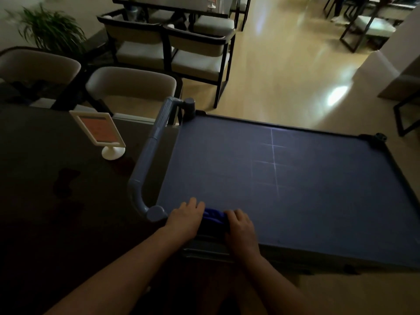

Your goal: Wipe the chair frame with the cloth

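A blue cloth [213,218] lies bunched on the near edge of a blue service cart's top [284,178]. My left hand [185,218] rests on the cloth's left end, fingers curled over it. My right hand [241,226] presses on its right end. Only a small part of the cloth shows between the two hands. Chairs with dark frames and pale cushions stand beyond: one [131,87] just behind the cart's handle, another [200,51] farther back.
The cart's grey-blue tubular handle [147,155] runs along its left side. A dark table [56,178] at left carries a white sign holder [100,133]. A potted plant [50,28] stands far left. Glossy floor [295,64] stretches to the right, with more chairs at the far back.
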`<state>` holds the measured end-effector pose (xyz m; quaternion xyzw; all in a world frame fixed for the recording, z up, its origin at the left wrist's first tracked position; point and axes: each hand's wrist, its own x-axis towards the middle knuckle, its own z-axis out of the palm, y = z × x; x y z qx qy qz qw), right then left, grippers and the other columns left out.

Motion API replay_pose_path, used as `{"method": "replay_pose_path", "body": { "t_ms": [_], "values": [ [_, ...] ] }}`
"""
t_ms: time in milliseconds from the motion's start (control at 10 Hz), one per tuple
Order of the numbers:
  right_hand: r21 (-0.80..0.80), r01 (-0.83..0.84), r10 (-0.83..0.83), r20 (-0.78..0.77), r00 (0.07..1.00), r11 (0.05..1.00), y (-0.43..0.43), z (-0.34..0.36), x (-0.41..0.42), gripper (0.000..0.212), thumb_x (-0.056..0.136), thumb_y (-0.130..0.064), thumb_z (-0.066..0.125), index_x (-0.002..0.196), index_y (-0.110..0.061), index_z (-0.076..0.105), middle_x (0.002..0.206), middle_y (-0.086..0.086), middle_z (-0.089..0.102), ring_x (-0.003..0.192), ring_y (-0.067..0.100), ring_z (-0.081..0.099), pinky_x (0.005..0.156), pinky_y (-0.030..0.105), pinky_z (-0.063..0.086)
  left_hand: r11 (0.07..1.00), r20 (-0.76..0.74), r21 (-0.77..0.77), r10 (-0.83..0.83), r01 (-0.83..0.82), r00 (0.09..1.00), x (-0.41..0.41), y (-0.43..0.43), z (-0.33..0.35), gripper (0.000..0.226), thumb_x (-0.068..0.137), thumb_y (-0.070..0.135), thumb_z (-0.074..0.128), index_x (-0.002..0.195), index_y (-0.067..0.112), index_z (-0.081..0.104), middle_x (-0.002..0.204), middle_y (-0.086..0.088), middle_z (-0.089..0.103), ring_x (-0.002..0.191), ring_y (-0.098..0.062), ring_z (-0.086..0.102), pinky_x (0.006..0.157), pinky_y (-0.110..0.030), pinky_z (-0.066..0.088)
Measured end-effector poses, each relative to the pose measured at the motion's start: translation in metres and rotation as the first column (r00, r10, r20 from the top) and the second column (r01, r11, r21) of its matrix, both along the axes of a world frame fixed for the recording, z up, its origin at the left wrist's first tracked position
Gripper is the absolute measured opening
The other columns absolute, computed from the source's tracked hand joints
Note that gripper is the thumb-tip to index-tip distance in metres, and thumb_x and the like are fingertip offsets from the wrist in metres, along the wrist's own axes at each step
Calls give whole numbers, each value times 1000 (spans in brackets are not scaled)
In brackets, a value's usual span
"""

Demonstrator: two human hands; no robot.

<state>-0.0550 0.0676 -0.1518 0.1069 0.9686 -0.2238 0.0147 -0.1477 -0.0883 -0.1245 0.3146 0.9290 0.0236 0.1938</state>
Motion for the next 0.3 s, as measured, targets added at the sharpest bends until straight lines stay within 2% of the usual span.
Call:
{"method": "replay_pose_path", "body": {
  "t_ms": [200, 300],
  "values": [
    [-12, -24, 25, 93, 995, 1000, 6, 10, 0, 43, 83, -16, 62, 123, -25, 49, 117, 2, 54, 100, 17, 50, 84, 29, 45, 999, 20, -20, 34, -34, 999, 6, -1, 2, 46, 84, 6, 64, 123, 14, 40, 127, -12, 42, 114, -34, 47, 90, -48, 50],
    [-28, -94, 97, 138, 986, 995, 12, 24, -10, 36, 86, -26, 58, 121, -21, 50, 117, 6, 55, 101, 24, 55, 84, 37, 49, 998, 98, 6, 64, -65, 993, -3, -3, 6, 42, 85, 10, 60, 123, 13, 42, 128, -12, 43, 116, -34, 47, 94, -47, 47]
  ]
}}
